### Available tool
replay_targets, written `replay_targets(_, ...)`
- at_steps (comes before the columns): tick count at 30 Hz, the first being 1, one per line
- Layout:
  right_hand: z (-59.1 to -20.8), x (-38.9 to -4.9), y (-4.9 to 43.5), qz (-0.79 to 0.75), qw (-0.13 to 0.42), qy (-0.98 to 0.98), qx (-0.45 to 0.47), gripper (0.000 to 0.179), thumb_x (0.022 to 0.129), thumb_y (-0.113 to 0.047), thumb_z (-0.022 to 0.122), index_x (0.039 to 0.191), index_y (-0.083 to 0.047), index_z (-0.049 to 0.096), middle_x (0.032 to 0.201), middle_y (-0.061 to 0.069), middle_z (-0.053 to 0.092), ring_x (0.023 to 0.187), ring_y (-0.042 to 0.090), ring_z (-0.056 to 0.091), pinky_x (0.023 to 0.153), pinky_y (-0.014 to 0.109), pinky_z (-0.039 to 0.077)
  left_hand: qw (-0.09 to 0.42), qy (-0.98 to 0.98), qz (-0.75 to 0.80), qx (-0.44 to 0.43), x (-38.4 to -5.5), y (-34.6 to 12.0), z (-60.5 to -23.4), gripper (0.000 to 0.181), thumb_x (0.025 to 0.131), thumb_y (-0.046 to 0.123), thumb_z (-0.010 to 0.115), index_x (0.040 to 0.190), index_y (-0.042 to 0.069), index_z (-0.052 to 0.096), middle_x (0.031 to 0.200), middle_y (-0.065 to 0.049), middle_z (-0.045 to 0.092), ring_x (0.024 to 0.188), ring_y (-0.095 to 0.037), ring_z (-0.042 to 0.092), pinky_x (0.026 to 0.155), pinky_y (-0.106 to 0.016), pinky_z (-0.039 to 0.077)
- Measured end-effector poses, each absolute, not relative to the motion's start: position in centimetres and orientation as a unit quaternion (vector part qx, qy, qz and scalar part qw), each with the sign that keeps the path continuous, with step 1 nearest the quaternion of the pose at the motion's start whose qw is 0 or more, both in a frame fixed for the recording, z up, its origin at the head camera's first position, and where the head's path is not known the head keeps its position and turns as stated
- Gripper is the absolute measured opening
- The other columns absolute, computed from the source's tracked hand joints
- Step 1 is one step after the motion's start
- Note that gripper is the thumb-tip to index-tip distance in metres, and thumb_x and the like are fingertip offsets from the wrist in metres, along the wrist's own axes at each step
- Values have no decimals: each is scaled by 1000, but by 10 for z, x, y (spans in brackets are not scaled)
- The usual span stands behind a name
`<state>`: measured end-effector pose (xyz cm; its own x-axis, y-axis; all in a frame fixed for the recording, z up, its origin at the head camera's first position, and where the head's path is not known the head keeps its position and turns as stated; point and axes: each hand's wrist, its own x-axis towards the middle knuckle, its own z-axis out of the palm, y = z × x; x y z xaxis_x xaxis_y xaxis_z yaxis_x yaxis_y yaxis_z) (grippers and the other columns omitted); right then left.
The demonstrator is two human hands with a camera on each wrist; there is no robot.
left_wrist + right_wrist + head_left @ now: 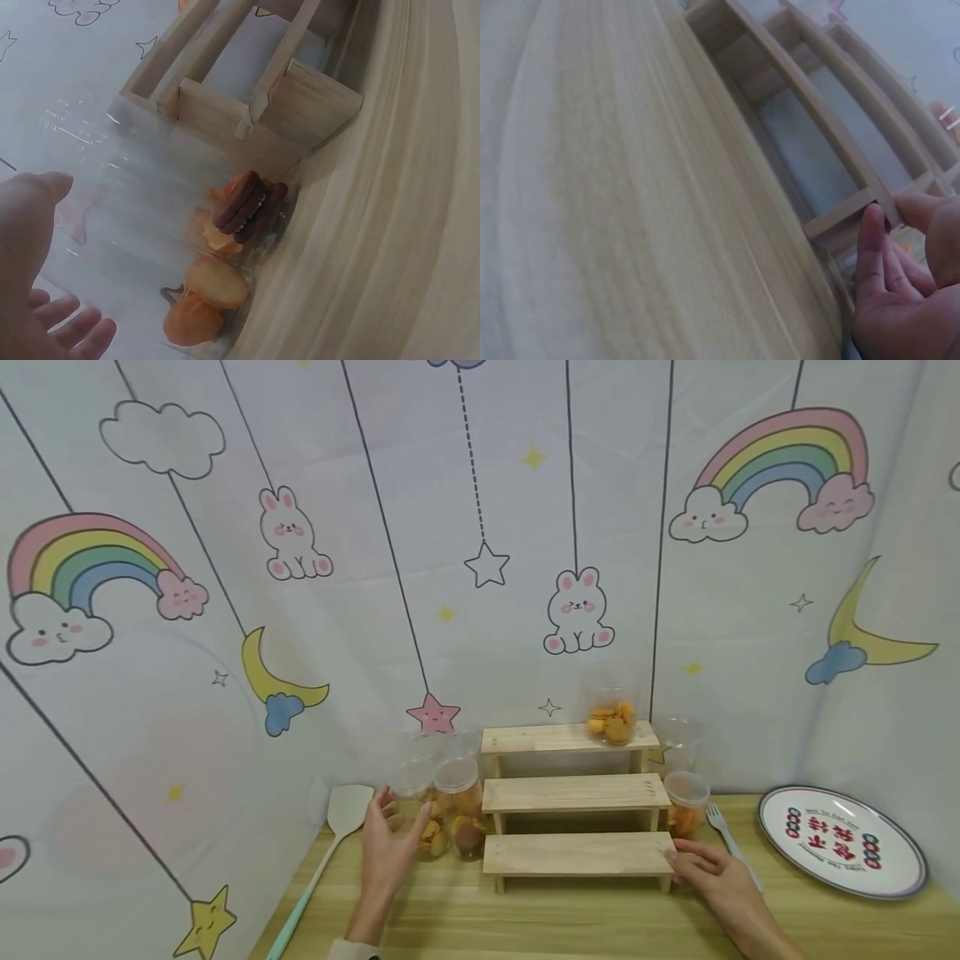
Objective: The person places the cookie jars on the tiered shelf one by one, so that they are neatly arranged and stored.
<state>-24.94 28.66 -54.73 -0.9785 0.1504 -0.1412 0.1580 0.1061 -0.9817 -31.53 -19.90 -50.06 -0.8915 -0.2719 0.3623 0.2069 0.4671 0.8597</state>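
A three-tier wooden step shelf (577,855) stands on the table. My right hand (716,878) pinches the right end of its lowest board, thumb on top; in the right wrist view, the fingertips (871,229) are at that board's corner. To the shelf's left are clear lidded jars of cookies, the outer jar (429,842) beside a nearer-shelf jar (459,802). My left hand (390,852) is around the outer jar's front left, thumb and fingers spread apart. The left wrist view shows orange cookies (217,281) and a dark sandwich cookie (238,204) through the clear plastic.
A cookie jar (615,720) sits on the top board's right end. Another jar (686,810) stands right of the shelf, near a fork (722,828) and a white plate (825,878). A spatula (349,807) lies at left. A printed cloth backdrop (487,652) rises behind.
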Motion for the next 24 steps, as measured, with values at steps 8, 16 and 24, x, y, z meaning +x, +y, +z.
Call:
replay_targets(8, -546, -250, 284, -665, 4, 741, 100, 73, 104, -34, 76, 158, 6, 47, 115, -1, 82, 95, 11, 76, 86, 24, 63, 199, -819, -538, 17, -317, -198, -518, 96, 97, 37, 84, 164, -3, 29, 159, -33, 48, 145, -51, 53, 120, -62, 47)
replay_targets(16, -545, -250, 284, -664, 5, 741, 100, 74, 104, -35, 75, 158, 7, 46, 114, -2, 82, 95, 9, 76, 86, 23, 63, 195, -844, -500, 12, -323, -200, -533, 82, 94, 30, 88, 153, -6, 43, 151, -32, 58, 140, -49, 60, 115, -59, 53)
replay_targets(24, -548, -251, 286, -668, 8, 737, 106, 74, 104, -34, 76, 158, 7, 47, 111, -4, 82, 95, 7, 75, 87, 22, 63, 181, -855, -486, -5, -323, -202, -540, 77, 91, 25, 90, 148, -8, 50, 143, -34, 63, 135, -50, 63, 112, -55, 57)
